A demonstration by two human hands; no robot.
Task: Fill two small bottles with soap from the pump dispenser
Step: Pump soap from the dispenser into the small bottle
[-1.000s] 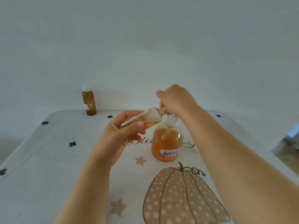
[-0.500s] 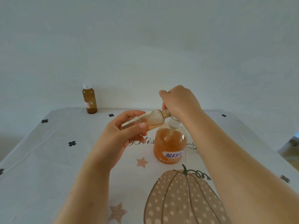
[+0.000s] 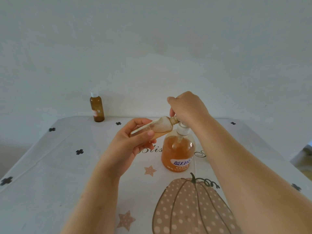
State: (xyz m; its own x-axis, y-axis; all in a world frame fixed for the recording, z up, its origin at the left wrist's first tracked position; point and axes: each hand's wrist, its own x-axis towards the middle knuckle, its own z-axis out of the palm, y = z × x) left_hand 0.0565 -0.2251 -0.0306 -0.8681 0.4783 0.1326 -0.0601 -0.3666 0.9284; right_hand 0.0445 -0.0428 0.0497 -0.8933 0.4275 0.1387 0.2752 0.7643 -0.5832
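Pumpkin tablecloth [image 3: 50, 166]: one pump dispenser [image 3: 177, 152] (head in right grip [image 3: 187, 107]), two bottles [image 3: 97, 108] [image 3: 160, 128], one in left grip [image 3: 128, 142].

Prob. a home: white tablecloth [image 3: 50, 166] printed w/ pumpkin [image 3: 190, 208], stars [image 3: 150, 170] & clovers [image 3: 79, 151], up against plain white wall [image 3: 152, 48]; household pump dispenser [image 3: 177, 152] of orange soap stands on it.

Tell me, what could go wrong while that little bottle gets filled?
The small bottle lies tilted, almost sideways, in the left hand, its neck at the pump dispenser under the right hand: soap could miss the narrow neck and drip on the tablecloth. A hard press might tip the dispenser.
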